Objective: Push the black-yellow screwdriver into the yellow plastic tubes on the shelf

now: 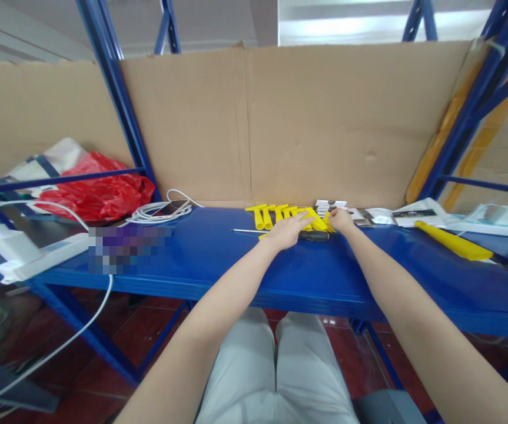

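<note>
At twelve o'clock on blue shelf [201, 253], left hand [286, 231] lies flat-fingered, pinning yellow T-pieces [271, 213]; right hand [341, 221] fingers curled, grip unclear.

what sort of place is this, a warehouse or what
Probably a warehouse or storeroom work bay: blue steel racking, a cardboard sheet lining the back, and a blue shelf serving as a bench, with yellow parts at the left hand and right hand.

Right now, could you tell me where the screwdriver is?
Head view, centre: the screwdriver lies on the blue shelf under the left hand, before the yellow pieces.
</note>
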Motion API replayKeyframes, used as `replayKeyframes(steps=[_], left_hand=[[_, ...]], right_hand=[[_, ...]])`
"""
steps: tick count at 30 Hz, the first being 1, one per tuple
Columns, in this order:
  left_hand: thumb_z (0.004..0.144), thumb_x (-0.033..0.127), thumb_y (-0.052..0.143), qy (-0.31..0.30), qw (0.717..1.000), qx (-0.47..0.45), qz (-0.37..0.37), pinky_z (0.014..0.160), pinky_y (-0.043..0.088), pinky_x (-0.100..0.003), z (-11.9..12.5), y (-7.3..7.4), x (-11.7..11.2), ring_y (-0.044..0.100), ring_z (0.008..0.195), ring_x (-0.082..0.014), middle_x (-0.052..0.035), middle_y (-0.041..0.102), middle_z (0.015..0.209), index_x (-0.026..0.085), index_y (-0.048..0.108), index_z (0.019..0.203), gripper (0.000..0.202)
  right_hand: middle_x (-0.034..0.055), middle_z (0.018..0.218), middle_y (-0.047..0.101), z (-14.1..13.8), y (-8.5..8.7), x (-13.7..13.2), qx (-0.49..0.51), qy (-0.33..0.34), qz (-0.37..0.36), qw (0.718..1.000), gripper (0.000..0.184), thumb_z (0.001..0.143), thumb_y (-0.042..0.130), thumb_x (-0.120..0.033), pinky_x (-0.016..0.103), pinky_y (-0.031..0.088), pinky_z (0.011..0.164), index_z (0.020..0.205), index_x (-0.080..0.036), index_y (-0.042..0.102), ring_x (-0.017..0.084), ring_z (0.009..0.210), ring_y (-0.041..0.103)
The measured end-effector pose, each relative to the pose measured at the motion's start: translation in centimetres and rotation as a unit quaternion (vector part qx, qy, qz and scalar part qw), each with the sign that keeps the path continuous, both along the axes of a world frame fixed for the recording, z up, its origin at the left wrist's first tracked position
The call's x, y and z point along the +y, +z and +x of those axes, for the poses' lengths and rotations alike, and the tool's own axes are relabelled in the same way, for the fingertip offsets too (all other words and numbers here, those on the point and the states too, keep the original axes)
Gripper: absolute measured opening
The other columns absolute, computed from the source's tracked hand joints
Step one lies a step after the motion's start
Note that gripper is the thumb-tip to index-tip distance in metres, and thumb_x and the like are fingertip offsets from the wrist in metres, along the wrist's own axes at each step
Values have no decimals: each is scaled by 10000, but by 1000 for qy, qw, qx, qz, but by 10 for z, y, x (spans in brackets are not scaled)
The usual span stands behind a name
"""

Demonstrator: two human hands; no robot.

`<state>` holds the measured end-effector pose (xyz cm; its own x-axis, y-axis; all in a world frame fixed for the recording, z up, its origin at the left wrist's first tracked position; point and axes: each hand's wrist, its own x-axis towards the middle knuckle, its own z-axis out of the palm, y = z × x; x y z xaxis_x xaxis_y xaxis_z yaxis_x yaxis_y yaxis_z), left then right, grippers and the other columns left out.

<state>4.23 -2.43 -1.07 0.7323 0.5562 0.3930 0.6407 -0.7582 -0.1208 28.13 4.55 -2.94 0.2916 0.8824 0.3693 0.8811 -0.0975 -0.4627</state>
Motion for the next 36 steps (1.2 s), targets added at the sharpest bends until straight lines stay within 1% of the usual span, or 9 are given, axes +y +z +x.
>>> replayKeyframes(steps=[3,10,15,18,21,24,26,30,36], left_hand=[[829,-26,371,-1,1000,-5,-1,1069,451,-369,0,-1,1,492,1353,-207,-58,386,1576,246,442,1474,704],[835,-30,365,6,1000,5,-9,1077,445,-365,0,0,0,474,1369,-205,-64,364,1587,246,434,1481,705],[838,-29,361,6,1000,4,-10,1089,436,-383,0,0,-1,472,1371,-210,-63,365,1586,247,432,1483,705],[837,-26,372,4,1000,2,-9,1099,427,-394,0,0,0,466,1375,-214,-63,369,1584,250,434,1481,703],[839,-21,379,7,1000,3,-7,1103,422,-381,0,0,0,455,1384,-209,-58,368,1585,252,430,1483,701],[842,-15,391,12,1000,13,-6,1108,414,-366,1,1,0,448,1389,-209,-62,353,1593,250,422,1488,699],[837,-15,399,12,1000,15,-5,1112,411,-376,1,1,0,444,1392,-214,-65,351,1593,256,414,1493,710],[837,-15,390,5,1000,7,-7,1103,424,-400,0,0,1,455,1383,-222,-68,361,1587,261,411,1495,714],[845,-14,390,8,1000,10,-5,1100,424,-378,0,0,0,460,1378,-216,-65,369,1584,250,426,1484,692]], right_hand=[[148,1036,732,-5,0,-7,-6,-43,-27,999,294,810,537,-139,383,493,922,1027,-161,733,317,1092,656],[203,1174,694,-14,8,-22,-22,-43,-66,997,347,874,475,-117,342,479,945,1109,-92,729,312,1152,636],[187,1242,669,-23,13,-34,-86,-56,-103,989,400,889,461,-134,350,463,982,1215,-102,690,305,1202,608],[209,1245,661,-27,14,-38,-110,-53,-121,985,401,897,442,-143,345,467,982,1197,-79,701,305,1206,606],[222,1244,657,-29,15,-40,-136,-45,-136,980,411,914,418,-164,338,472,977,1190,-66,706,297,1199,612],[237,1239,655,-30,15,-41,-142,-41,-133,980,431,943,395,-218,339,470,975,1196,-52,702,295,1199,612],[240,1218,664,-29,15,-42,-147,-35,-133,979,448,962,387,-271,341,471,968,1187,-50,704,296,1198,611],[236,1166,686,-29,16,-44,-161,-18,-139,977,429,941,453,-343,358,485,935,1138,-72,721,308,1172,622],[217,1174,688,-29,15,-43,-172,-20,-137,975,363,915,491,-290,308,488,895,1107,-89,724,277,1145,638]])
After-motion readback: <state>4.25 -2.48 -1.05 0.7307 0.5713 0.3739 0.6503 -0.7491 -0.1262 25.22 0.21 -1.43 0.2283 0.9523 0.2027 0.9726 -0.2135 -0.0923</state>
